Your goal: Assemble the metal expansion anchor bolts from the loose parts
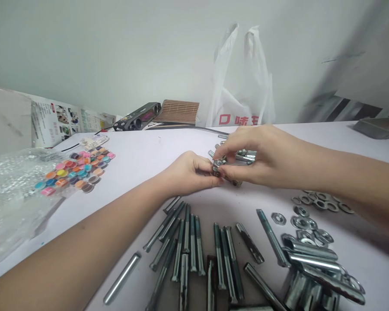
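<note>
Both hands meet above the middle of the white table. My right hand [262, 155] comes in from the right, with thumb and forefinger closed on a small shiny nut [218, 163]. My left hand [192, 172] is closed beside it, its fingertips pinching the metal bolt under the nut; most of that bolt is hidden by fingers. Behind my right hand lie several silver bolts [246, 156], partly covered. Closer to me, long cone-ended bolts [187, 229] are spread in a fan. Metal sleeves [313, 249] are piled at the lower right.
Loose nuts [278, 218] and flat washers [332, 207] lie on the right. A plastic bag [16, 181] and colourful small discs [73, 172] are on the left. A white carrier bag [241, 86], a bamboo mat [178, 112] and a grey tray [379, 128] stand toward the back.
</note>
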### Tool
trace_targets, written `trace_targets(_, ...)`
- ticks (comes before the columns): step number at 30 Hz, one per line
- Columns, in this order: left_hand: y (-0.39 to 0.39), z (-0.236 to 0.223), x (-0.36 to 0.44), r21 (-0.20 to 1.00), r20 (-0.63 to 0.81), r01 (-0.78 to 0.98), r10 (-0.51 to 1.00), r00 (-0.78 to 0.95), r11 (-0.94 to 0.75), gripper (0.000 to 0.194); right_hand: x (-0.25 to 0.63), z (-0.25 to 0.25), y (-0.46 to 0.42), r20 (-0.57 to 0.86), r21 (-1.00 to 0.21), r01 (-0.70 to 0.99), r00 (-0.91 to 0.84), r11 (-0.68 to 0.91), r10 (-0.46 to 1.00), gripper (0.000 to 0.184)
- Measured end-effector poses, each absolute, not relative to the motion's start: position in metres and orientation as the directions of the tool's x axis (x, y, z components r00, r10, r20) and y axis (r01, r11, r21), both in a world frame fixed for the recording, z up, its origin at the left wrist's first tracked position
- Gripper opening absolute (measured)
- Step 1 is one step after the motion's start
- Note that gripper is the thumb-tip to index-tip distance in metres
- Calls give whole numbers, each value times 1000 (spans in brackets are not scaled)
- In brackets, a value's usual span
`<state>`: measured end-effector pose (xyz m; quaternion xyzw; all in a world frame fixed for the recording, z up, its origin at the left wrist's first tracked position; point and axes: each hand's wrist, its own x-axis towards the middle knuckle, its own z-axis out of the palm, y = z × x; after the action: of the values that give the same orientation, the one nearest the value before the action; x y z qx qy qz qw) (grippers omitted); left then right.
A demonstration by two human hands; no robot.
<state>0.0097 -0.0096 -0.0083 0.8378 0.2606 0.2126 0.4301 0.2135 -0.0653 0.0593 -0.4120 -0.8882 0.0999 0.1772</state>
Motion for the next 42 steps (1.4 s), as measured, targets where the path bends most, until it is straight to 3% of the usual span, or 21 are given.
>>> trace_targets(3,-11,-7,9,827,126,262,617,776,-498,32,214,58,-64,258,-319,669,-620,671,741,22)
trace_targets(11,-15,-3,10,815,72,353,685,725,-459,33,210,53,-65,260,-266,796,-484,544,836,33)
trace_targets(15,-16,-2,10,792,46,423,733,679,-441,35,214,49,-61,301,-284,741,-534,608,790,49)
trace_targets(18,-17,-1,11,800,43,422,742,669,-426,33,217,47,-60,340,-288,646,-621,707,706,38)
trace_targets(24,-17,0,9,789,36,426,724,688,-444,33,217,43,-60,448,-316,708,-475,631,757,35)
trace_targets(28,-17,0,8,795,60,407,726,686,-450,32,213,40,-63,420,-356,633,-549,688,723,30)
trace_targets(30,-16,-1,8,790,63,404,717,694,-461,32,213,39,-65,410,-372,641,-536,672,738,36)
trace_targets(33,-15,-2,8,789,63,390,694,717,-475,35,213,36,-67,434,-454,689,-383,565,815,54)
trace_targets(37,-16,-1,9,793,38,419,722,690,-442,37,207,26,-70,464,-478,677,-346,560,815,28)
trace_targets(42,-17,1,9,824,27,388,713,701,-413,33,203,18,-76,515,-400,714,-343,574,786,30)
